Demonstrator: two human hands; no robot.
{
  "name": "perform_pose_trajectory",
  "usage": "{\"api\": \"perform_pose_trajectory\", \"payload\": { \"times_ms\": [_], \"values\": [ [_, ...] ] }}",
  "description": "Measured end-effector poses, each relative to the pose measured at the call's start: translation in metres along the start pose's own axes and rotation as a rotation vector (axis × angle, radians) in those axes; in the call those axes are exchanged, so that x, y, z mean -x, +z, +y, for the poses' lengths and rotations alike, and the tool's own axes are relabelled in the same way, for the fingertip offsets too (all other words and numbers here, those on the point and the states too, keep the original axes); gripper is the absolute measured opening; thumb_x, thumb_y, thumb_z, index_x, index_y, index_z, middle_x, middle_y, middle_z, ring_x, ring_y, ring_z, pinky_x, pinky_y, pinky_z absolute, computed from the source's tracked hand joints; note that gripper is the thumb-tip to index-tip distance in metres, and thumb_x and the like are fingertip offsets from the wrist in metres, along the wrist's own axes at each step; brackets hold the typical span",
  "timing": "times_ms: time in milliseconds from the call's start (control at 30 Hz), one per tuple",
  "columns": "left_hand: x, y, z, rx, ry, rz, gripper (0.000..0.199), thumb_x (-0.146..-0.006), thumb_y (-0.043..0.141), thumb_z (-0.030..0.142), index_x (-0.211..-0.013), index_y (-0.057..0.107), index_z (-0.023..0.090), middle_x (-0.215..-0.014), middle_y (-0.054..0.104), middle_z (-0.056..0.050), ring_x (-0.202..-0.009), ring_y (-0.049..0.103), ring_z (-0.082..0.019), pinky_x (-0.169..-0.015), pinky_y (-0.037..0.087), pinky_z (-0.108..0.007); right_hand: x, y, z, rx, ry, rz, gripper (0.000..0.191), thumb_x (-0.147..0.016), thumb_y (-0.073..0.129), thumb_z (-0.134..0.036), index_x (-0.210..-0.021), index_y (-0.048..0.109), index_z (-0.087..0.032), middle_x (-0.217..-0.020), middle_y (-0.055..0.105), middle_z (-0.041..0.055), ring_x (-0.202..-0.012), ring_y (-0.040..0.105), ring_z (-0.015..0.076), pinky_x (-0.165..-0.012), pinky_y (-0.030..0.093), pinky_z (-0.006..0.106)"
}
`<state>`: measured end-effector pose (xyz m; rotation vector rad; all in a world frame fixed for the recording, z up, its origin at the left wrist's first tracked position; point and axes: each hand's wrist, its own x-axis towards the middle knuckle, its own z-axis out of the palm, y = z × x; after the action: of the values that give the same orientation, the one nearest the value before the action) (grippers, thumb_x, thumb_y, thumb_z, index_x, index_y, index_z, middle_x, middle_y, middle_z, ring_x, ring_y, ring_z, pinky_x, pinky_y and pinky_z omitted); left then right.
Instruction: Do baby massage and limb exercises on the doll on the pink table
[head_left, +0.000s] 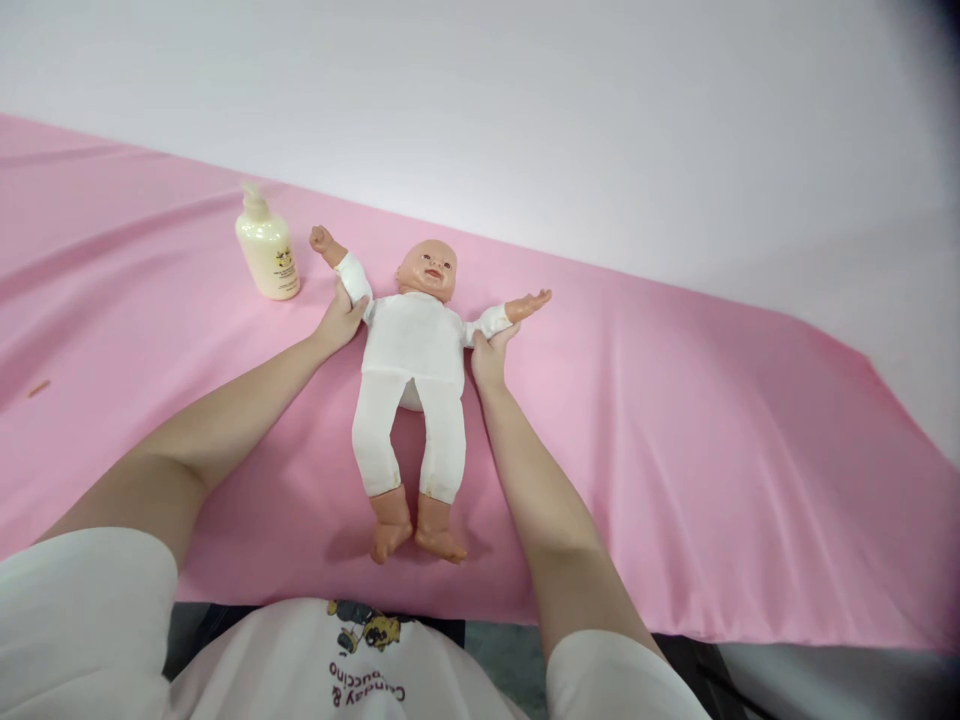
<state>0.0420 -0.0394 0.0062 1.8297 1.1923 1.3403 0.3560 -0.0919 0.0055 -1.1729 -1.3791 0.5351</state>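
Observation:
A baby doll (pixel 414 345) with a white cloth body lies face up, its feet toward me and its arms spread to the sides. My left hand (pixel 341 318) is closed around the doll's upper arm on the left. On the other side, my right hand (pixel 493 352) grips the doll's other arm near the elbow, with the thumb in front. Parts of my fingers are hidden behind the doll's arms. A cream pump bottle (pixel 268 250) stands upright to the left of the doll, apart from my left hand.
A pink cloth (pixel 675 450) with soft folds covers the table. Behind its far edge rises a plain white wall (pixel 525 120). A small thin brown item (pixel 39 388) lies at the far left. The table's near edge runs just in front of my body.

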Motion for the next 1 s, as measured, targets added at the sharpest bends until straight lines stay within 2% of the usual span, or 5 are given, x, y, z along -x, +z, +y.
{"api": "perform_pose_trajectory", "payload": {
  "times_ms": [100, 233, 467, 767, 1000],
  "values": [
    [0.002, -0.001, 0.011, -0.015, 0.040, -0.048, 0.086, -0.098, 0.054, 0.058, -0.163, 0.012, 0.020, -0.157, 0.047, -0.023, -0.144, 0.051, -0.033, -0.120, 0.042, -0.054, 0.003, 0.004, -0.009, -0.003, -0.049, -0.002, 0.069, -0.093, 0.057, -0.040, -0.156, 0.032, -0.028, -0.165, 0.035, 0.0126, -0.157, 0.032, 0.0264, -0.130, 0.028, 0.056],
    [0.004, 0.000, 0.030, -0.043, 0.178, -0.188, 0.065, -0.100, 0.049, 0.043, -0.160, 0.036, 0.021, -0.149, 0.058, -0.017, -0.141, 0.054, -0.033, -0.119, 0.043, -0.054, 0.005, 0.006, -0.012, 0.060, -0.134, -0.085, 0.050, -0.092, 0.051, -0.027, -0.142, 0.055, -0.031, -0.149, 0.055, 0.0076, -0.145, 0.046, 0.0263, -0.130, 0.030, 0.057],
    [0.008, 0.002, 0.029, -0.223, 0.209, -0.226, 0.062, -0.096, 0.045, 0.026, -0.158, 0.047, 0.020, -0.141, 0.062, -0.015, -0.130, 0.059, -0.030, -0.118, 0.044, -0.053, 0.004, 0.004, -0.014, 0.102, -0.161, -0.143, 0.057, -0.084, 0.046, -0.013, -0.136, 0.063, -0.030, -0.142, 0.063, 0.0044, -0.137, 0.052, 0.0243, -0.127, 0.037, 0.053],
    [0.007, -0.002, 0.030, -0.260, 0.250, -0.210, 0.071, -0.084, 0.046, 0.016, -0.155, 0.051, 0.019, -0.142, 0.064, -0.012, -0.130, 0.059, -0.029, -0.118, 0.045, -0.048, 0.004, 0.003, -0.009, -0.028, -0.113, -0.109, 0.049, -0.086, 0.054, -0.022, -0.133, 0.065, -0.030, -0.142, 0.066, 0.0031, -0.136, 0.057, 0.0253, -0.125, 0.039, 0.053],
    [0.007, -0.005, 0.038, -0.097, 0.222, -0.147, 0.067, -0.082, 0.050, 0.019, -0.148, 0.056, 0.016, -0.148, 0.064, -0.010, -0.132, 0.060, -0.029, -0.118, 0.044, -0.046, 0.003, 0.004, -0.006, -0.139, -0.035, -0.083, 0.054, -0.094, 0.051, -0.044, -0.144, 0.059, -0.026, -0.148, 0.063, 0.0062, -0.141, 0.056, 0.0272, -0.125, 0.041, 0.052]
  ]
}}
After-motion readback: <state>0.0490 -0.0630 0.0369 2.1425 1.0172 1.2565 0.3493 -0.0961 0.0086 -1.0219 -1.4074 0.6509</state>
